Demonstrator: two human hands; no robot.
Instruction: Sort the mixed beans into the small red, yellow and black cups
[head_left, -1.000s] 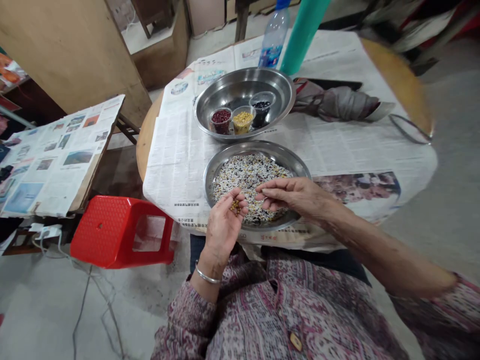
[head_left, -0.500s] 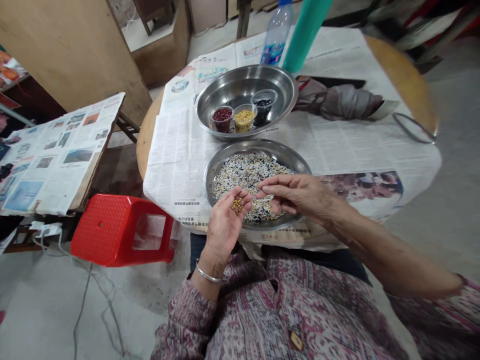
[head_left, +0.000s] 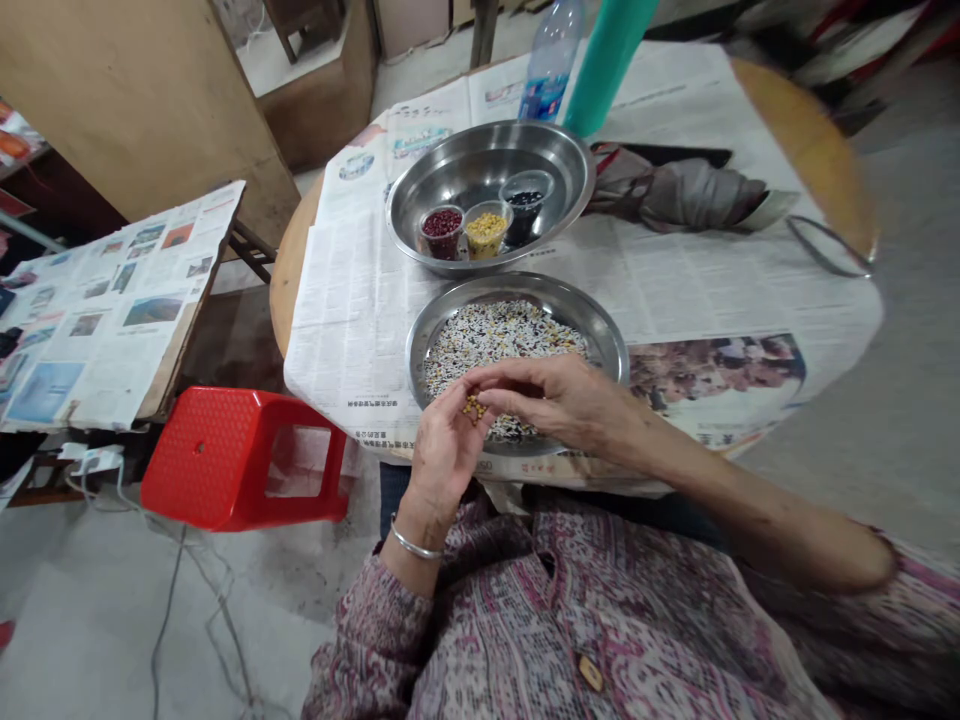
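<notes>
My left hand is palm up and cupped around a small heap of yellow beans. Over that palm reaches my right hand, its fingertips pinched together at the heap; whether a bean is between them is hidden. Below and beyond both hands lies a round metal tray spread with mixed white, black and yellow grains. Behind it, a larger metal basin carries a clear cup of red beans, a cup of yellow beans and a cup of black beans.
Newspaper covers the round table. At the back stand a plastic bottle and a green cylinder. A grey folded umbrella-like bundle lies to the right. On the floor at left is a red stool, near cables and a power strip.
My right hand has moved left from over the tray to my left palm, its fingertips now at the yellow beans. My left hand has stayed nearly in place.
</notes>
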